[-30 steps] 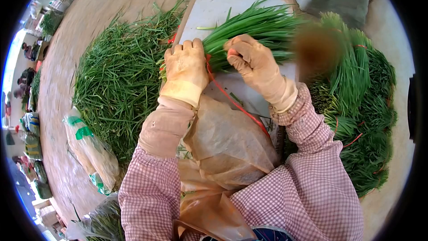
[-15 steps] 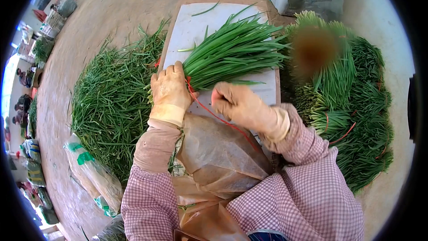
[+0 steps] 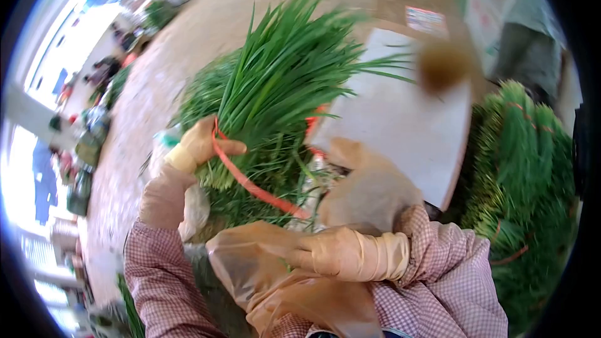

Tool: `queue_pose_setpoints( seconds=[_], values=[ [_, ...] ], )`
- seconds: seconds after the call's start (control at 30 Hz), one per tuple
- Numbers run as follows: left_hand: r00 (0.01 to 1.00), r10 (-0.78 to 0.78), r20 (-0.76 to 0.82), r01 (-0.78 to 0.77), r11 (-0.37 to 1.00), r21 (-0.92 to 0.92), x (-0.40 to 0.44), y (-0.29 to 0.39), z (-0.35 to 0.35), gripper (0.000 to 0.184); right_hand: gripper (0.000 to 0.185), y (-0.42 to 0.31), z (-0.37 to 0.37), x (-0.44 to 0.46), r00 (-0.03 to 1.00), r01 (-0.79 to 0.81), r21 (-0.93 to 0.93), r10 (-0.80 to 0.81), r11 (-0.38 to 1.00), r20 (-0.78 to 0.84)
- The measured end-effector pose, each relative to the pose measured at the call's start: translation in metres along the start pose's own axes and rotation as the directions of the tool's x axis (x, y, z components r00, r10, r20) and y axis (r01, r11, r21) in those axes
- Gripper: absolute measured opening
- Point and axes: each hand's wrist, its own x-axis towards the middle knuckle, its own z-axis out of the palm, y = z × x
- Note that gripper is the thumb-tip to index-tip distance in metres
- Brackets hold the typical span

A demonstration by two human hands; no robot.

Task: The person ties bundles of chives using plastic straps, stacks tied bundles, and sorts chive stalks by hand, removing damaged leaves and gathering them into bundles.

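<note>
The person's left hand (image 3: pixel 195 147), in a stained pale glove, was closed round the lower end of a bunch of long green leaves (image 3: pixel 282 72), with a red strap (image 3: pixel 253 188) passing over the stems beside the thumb. The leaves fanned up and away, their tips partly over the white board (image 3: pixel 407 112). The right hand (image 3: pixel 341 253) lay low against a brown plastic sheet (image 3: pixel 247 253); I couldn't tell whether its fingers gripped anything. Beneath the bunch spread a heap of loose greens (image 3: pixel 250 206), and tied bundles (image 3: pixel 532 169) stood right of the board.
</note>
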Motion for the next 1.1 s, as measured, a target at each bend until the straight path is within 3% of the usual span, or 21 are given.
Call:
queue_pose_setpoints(
  seconds=[0.03,0.1,0.13,0.2,0.23,0.3,0.37,0.43,0.5,0.53,0.57,0.6,0.63,0.7,0.77,0.83,0.9,0.93,0.97,1.03,1.1],
  values=[
    [0.998,-0.051,-0.035,0.051,0.999,0.000,-0.037,-0.006,-0.002,0.071,0.051,0.001,0.004,0.005,0.999,0.014,0.059,-0.017,0.998,0.048],
    [0.955,-0.245,0.165,0.290,0.669,-0.684,-0.115,-0.004,0.004,0.070,0.053,0.011,0.014,0.007,0.950,0.018,-0.138,0.026,0.990,0.311],
    [0.953,-0.248,0.175,0.294,0.617,-0.730,-0.144,-0.013,0.011,0.069,0.041,0.010,0.022,0.008,0.947,-0.060,-0.190,0.115,0.980,0.299],
    [0.893,-0.349,0.285,0.412,0.380,-0.828,-0.205,-0.039,0.033,0.072,0.037,0.011,0.023,0.019,0.981,0.038,-0.131,-0.012,0.991,0.192],
    [0.880,-0.381,0.285,0.422,0.350,-0.836,-0.231,-0.049,0.050,0.072,0.034,0.013,0.021,0.025,0.994,0.105,-0.116,-0.100,0.988,0.048],
    [0.854,-0.449,0.263,0.400,0.243,-0.884,-0.278,-0.063,0.076,0.076,0.026,0.015,0.017,0.039,0.995,0.090,-0.098,-0.086,0.991,0.043],
    [0.840,-0.474,0.263,0.388,0.188,-0.902,-0.312,-0.067,0.100,0.080,0.024,0.035,0.029,0.047,0.984,0.076,0.300,-0.023,0.951,-0.176],
    [0.866,-0.460,0.196,0.309,0.185,-0.933,-0.338,-0.079,0.129,0.081,0.026,0.041,0.016,0.066,0.964,-0.210,0.661,0.264,0.720,0.020],
    [0.854,-0.487,0.181,0.293,0.165,-0.942,-0.358,-0.091,0.149,0.081,0.029,0.060,0.022,0.077,0.974,-0.228,0.101,0.224,0.969,0.042],
    [0.882,-0.428,0.199,0.269,0.111,-0.957,-0.366,-0.103,0.159,0.080,0.029,0.071,0.028,0.075,0.973,-0.230,0.100,0.226,0.968,0.056],
    [0.908,-0.363,0.209,0.246,0.058,-0.968,-0.373,-0.114,0.166,0.079,0.030,0.083,0.035,0.071,0.995,-0.104,-0.379,0.096,0.919,-0.039],
    [0.910,-0.361,0.206,0.238,0.045,-0.970,-0.378,-0.118,0.169,0.079,0.031,0.088,0.039,0.070,0.996,0.002,-0.775,-0.072,0.631,-0.056],
    [0.907,-0.366,0.210,0.240,0.040,-0.970,-0.383,-0.121,0.173,0.078,0.031,0.071,0.044,0.076,0.997,0.016,-0.776,-0.073,0.631,-0.039],
    [0.900,-0.377,0.217,0.247,0.031,-0.969,-0.391,-0.123,0.174,0.078,0.035,0.021,0.063,0.079,0.985,-0.139,-0.070,0.131,0.988,-0.116],
    [0.892,-0.427,0.146,0.256,0.212,-0.943,-0.383,-0.113,0.167,0.077,0.036,-0.002,0.105,0.073,0.938,0.320,-0.254,-0.268,0.913,0.218],
    [0.923,-0.385,0.025,0.164,0.333,-0.929,-0.373,-0.089,0.147,0.075,0.044,-0.034,0.146,0.072,0.733,0.679,-0.326,-0.589,0.657,0.341],
    [0.875,-0.455,-0.162,0.266,0.734,-0.625,-0.374,-0.084,0.143,0.075,0.050,-0.030,0.171,0.083,0.783,0.622,-0.471,-0.513,0.625,0.353],
    [0.871,-0.441,-0.217,0.276,0.804,-0.527,-0.376,-0.086,0.146,0.076,0.057,-0.027,0.176,0.089,0.827,0.558,-0.594,-0.442,0.579,0.347],
    [0.851,-0.415,-0.321,0.226,0.842,-0.490,-0.377,-0.089,0.153,0.076,0.070,-0.025,0.172,0.093,0.862,0.460,-0.684,-0.100,0.566,0.498],
    [0.810,-0.372,-0.454,0.292,0.926,-0.237,-0.378,-0.079,0.159,0.078,0.061,0.027,0.178,0.082,0.867,0.356,-0.733,0.089,0.579,0.491],
    [0.777,-0.293,-0.557,0.322,0.945,-0.049,-0.384,-0.089,0.183,0.083,0.049,0.082,0.184,0.064,0.931,0.139,-0.646,0.124,0.751,0.344]
  ],
)
